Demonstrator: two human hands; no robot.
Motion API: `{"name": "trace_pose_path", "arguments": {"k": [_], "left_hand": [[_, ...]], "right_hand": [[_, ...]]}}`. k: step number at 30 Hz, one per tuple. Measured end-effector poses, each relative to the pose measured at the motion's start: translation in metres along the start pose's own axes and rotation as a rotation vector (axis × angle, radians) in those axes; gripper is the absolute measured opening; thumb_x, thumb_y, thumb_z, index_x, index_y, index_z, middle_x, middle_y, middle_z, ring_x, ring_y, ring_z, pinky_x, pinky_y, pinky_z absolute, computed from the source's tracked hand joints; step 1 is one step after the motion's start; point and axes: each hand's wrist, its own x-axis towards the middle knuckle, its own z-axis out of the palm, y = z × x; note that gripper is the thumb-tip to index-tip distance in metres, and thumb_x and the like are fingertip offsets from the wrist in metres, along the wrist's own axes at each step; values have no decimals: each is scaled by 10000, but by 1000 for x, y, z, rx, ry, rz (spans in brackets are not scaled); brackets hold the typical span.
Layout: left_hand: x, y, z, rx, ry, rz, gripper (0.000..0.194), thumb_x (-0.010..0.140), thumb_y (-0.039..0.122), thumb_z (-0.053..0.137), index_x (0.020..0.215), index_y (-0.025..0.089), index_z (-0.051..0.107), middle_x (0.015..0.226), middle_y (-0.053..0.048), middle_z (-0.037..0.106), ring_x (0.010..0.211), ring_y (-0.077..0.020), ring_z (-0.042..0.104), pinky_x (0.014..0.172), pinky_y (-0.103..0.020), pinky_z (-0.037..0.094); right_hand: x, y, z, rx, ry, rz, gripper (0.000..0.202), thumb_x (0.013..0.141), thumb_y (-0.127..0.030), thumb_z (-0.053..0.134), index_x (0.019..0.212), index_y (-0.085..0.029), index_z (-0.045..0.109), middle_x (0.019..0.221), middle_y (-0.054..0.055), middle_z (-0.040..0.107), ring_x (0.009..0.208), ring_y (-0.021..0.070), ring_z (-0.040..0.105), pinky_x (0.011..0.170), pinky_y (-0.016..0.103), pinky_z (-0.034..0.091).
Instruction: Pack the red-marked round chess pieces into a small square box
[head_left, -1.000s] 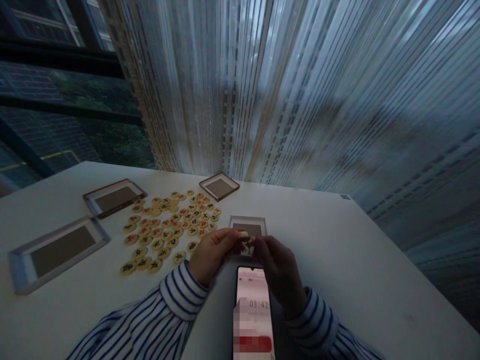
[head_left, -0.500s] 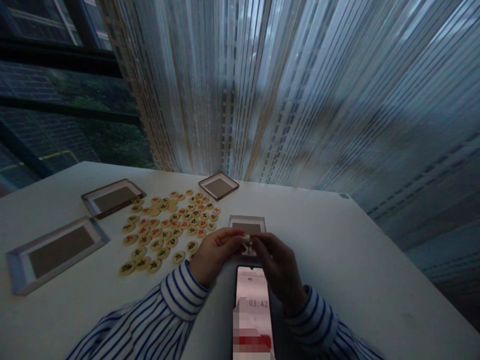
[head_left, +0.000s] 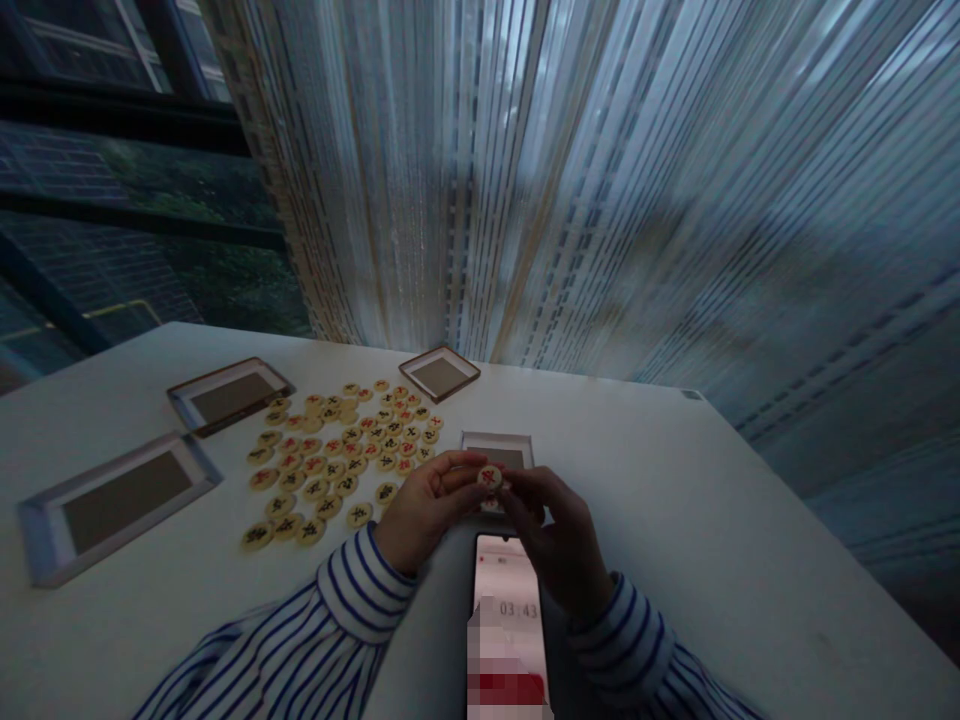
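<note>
Between the fingertips of my left hand [head_left: 425, 508] and my right hand [head_left: 564, 528] is a round Chinese chess piece [head_left: 490, 477] with a red character, its face tilted toward me. Both hands are closed on its edges. They are held over the near part of a small white-rimmed box [head_left: 496, 440] with a brown bottom. Below the held piece, part of another red-marked piece shows, mostly hidden by my fingers. To the left of my left hand, many loose chess pieces [head_left: 351, 452] with red or black characters lie spread on the white table [head_left: 720, 560].
A phone [head_left: 508, 590] showing a running timer lies just below my hands. A brown-edged tray [head_left: 439, 374] stands at the back, another brown-edged tray [head_left: 229, 394] at the back left. A larger white-rimmed tray [head_left: 124, 505] lies at the left. String curtains [head_left: 480, 180] hang behind the table.
The held chess piece has turned from edge-on so that its red-marked face now shows. Both hands stay in almost the same place. The phone timer went from 03:42 to 03:43.
</note>
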Motion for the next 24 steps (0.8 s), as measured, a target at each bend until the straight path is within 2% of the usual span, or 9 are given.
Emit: {"name": "trace_pose_path", "arguments": {"k": [4,10,17,24], "left_hand": [[1,-2,-4,53,-15,22,363,567,302,795,860,131,666,804,-70,707,749,-169,637,649,-250,469],[1,-5,-6,66,2,33,401,581,312,781,936,151,686,747,-48,708,770,-190,638,745,-318,481],[5,-5,-6,92,50,63,348,548,341,796,807,134,687,736,-53,711,654,-147,625,665,-274,488],[4,-3,-2,142,77,49,348,520,353,801,785,150,704,761,-48,725,723,-179,649,727,-305,508]], "right_hand": [[-1,1,1,-54,17,-48,125,822,-238,556,932,-201,603,708,-4,579,567,91,487,503,222,428],[-1,2,-1,-101,3,-107,143,815,-202,545,952,-207,586,718,-3,566,575,95,498,497,224,436],[1,4,-2,-162,28,-144,104,816,-205,552,906,-192,603,690,-2,560,573,97,505,509,225,433],[0,6,-1,-224,-20,-169,236,826,-197,547,1061,-189,564,785,34,586,634,114,553,565,246,485]]}}
